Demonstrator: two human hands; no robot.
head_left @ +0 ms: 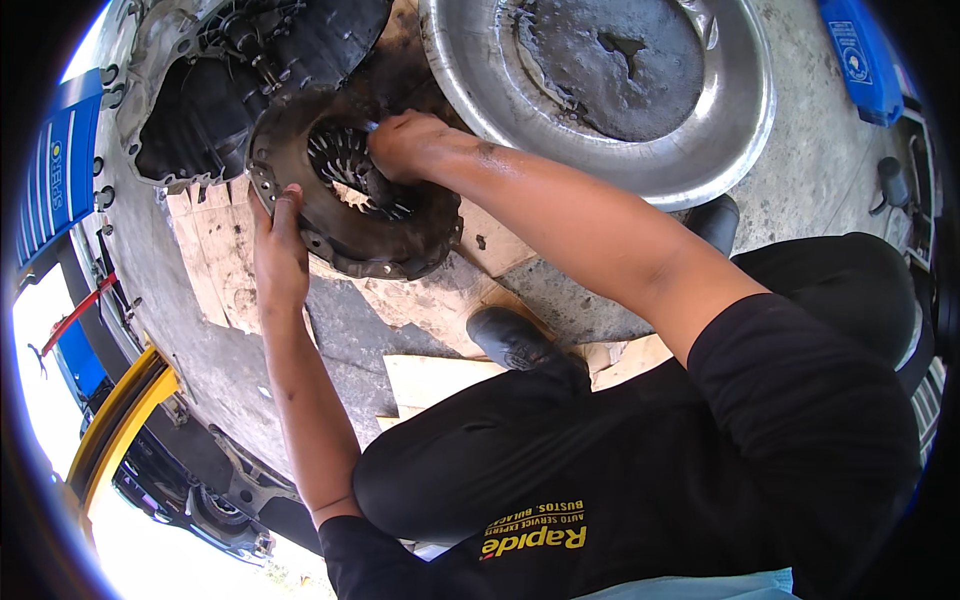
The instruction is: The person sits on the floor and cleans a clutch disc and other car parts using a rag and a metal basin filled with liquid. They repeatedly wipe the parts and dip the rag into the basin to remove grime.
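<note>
My left hand [280, 245] grips the left rim of a round, dirty clutch pressure plate [365, 243], its thumb on the face. The plate is tilted up above the cardboard, and a ring of dark spring fingers shows in its middle. My right hand [408, 147] is closed at the upper right of that ring. A speck of blue shows at its fingertips, but what it holds is hidden. Just beyond the plate, at the upper left, lies a large open gearbox housing [185, 110] with a dark inside.
A wide metal basin [745, 115] with murky grey liquid stands at the upper right. Stained cardboard [218, 265] covers part of the concrete floor. A blue container [860, 60] is at the far right, a blue striped cabinet [60, 160] at the left, a yellow post [125, 425] lower left.
</note>
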